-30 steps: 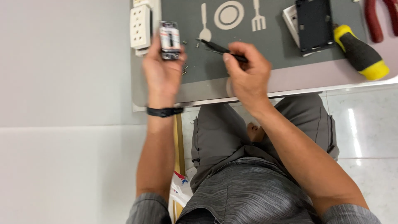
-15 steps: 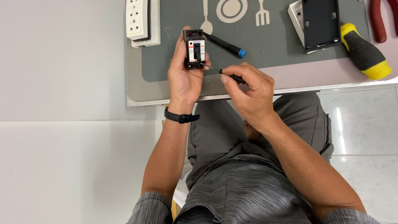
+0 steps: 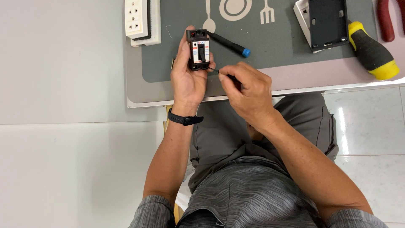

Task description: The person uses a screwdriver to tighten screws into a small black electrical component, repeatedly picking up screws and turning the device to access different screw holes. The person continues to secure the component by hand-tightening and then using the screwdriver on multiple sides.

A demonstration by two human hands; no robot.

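— What do your hands hold over the bench (image 3: 139, 90)?

— Your left hand (image 3: 188, 80) has its fingers wrapped round a small black box-shaped circuit breaker (image 3: 198, 50), held upright. Your right hand (image 3: 249, 90) pinches a thin dark screwdriver (image 3: 215, 71), tip at the breaker's lower edge, just beside your left fingers.

— And beyond them?

— A blue-capped black tool (image 3: 230, 44) lies just behind the breaker.

Grey striped shirt, grey trousers, black wristband (image 3: 184, 119)

Most of the thin tool (image 3: 215, 71) buried in my right hand (image 3: 249, 90), breaker's (image 3: 198, 49) back hidden against my left palm (image 3: 188, 80), red pliers (image 3: 386, 19), black cover plate (image 3: 327, 21) and white socket (image 3: 137, 19) cropped at top edge.
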